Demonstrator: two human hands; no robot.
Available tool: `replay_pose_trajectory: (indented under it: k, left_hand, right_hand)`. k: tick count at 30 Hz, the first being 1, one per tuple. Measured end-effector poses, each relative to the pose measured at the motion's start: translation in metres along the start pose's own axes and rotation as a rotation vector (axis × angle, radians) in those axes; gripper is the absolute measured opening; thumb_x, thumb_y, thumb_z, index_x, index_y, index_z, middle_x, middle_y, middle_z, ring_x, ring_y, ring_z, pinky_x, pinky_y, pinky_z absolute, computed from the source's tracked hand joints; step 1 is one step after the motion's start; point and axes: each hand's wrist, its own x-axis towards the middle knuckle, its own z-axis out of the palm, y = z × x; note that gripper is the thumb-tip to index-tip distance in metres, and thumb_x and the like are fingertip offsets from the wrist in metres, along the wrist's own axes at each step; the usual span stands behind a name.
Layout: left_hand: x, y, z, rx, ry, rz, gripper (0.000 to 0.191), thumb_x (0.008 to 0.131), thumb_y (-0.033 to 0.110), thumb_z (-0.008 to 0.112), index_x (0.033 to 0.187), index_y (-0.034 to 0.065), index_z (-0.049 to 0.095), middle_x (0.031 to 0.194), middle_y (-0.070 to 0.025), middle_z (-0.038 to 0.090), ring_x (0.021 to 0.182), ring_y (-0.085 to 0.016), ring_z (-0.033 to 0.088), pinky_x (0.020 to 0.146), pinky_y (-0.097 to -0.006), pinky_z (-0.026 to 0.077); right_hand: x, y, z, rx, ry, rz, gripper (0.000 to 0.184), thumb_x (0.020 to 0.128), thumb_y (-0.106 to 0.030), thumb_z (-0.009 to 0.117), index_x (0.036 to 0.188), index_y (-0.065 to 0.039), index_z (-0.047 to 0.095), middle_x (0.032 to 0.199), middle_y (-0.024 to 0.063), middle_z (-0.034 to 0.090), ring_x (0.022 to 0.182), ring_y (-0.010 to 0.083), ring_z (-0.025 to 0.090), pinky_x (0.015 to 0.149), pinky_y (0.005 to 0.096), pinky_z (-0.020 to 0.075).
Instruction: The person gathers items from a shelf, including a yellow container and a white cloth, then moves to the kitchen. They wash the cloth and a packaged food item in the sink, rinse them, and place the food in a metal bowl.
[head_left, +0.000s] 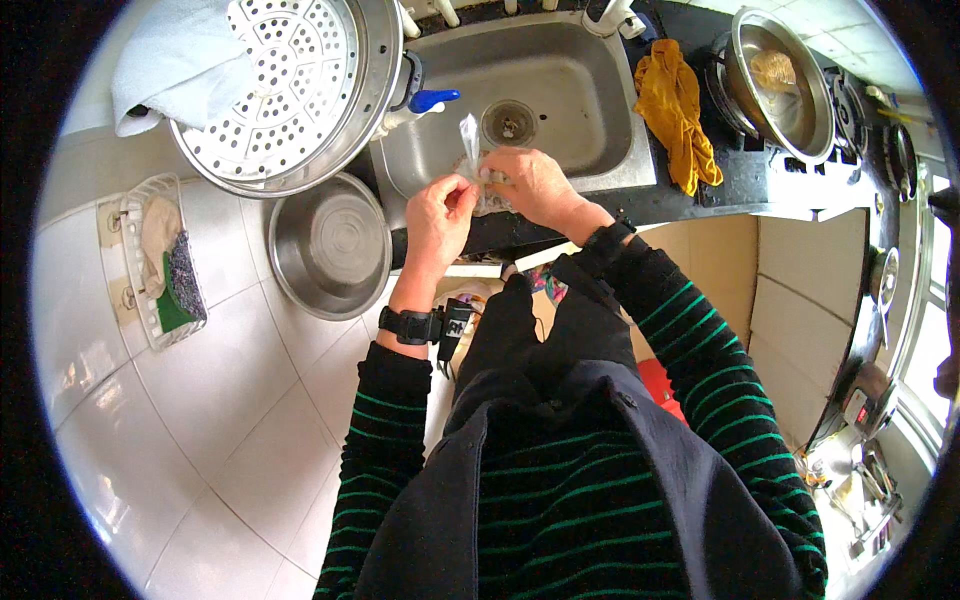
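Over the near edge of a stainless steel sink (577, 142), my left hand (441, 217) and my right hand (529, 184) pinch a clear plastic bag (469, 139) between them. The bag's twisted top sticks up above my fingers, and its lower part hangs at the sink's near rim with small pale contents that I cannot make out. My left fingertips close on the bag's neck from the left; my right fingers curl on it from the right. The sink drain (509, 122) lies just beyond my hands.
A perforated steamer tray (285, 82) in a large pot stands at the upper left, with a light blue towel (176, 75) over it. Below sits a steel basin (330, 247). A mustard cloth (671, 112) lies right of the sink, near a steel bowl (784, 90) holding something tan. A wire-like white basket (161, 262) holds scrubbers.
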Motion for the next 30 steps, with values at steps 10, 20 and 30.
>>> replay_pose_trajectory:
  k: [10, 20, 30]
  left_hand:
    - [-0.007, -0.012, 0.027, -0.128, 0.101, -0.054, 0.009, 0.086, 0.01, 0.071, 0.091, 0.0026, 0.069, 0.073, -0.0085, 0.069, 0.064, -0.016, 0.066, 0.061, -0.0312, 0.051]
    - [-0.006, -0.026, 0.04, -0.342, -0.034, -0.221, 0.01, 0.093, 0.004, 0.063, 0.103, 0.0018, 0.064, 0.099, -0.0027, 0.068, 0.078, -0.009, 0.062, 0.073, -0.0254, 0.052]
    - [-0.011, -0.032, 0.04, -0.243, -0.062, -0.066, 0.018, 0.082, 0.001, 0.073, 0.098, 0.0016, 0.066, 0.089, -0.0084, 0.068, 0.076, -0.014, 0.066, 0.069, -0.0289, 0.053]
  right_hand:
    - [-0.009, 0.012, 0.003, 0.007, -0.018, 0.035, 0.021, 0.082, -0.017, 0.07, 0.099, -0.007, 0.066, 0.095, 0.0147, 0.067, 0.091, 0.0384, 0.064, 0.077, 0.0446, 0.0512]
    - [-0.023, 0.012, -0.005, 0.265, -0.067, 0.182, 0.016, 0.083, -0.024, 0.07, 0.092, -0.011, 0.073, 0.082, 0.0153, 0.069, 0.079, 0.038, 0.067, 0.07, 0.0446, 0.053]
    - [-0.009, 0.005, -0.032, 0.227, 0.293, 0.139, 0.021, 0.084, -0.02, 0.071, 0.095, -0.003, 0.07, 0.084, 0.0183, 0.069, 0.078, 0.0365, 0.068, 0.069, 0.0395, 0.0522]
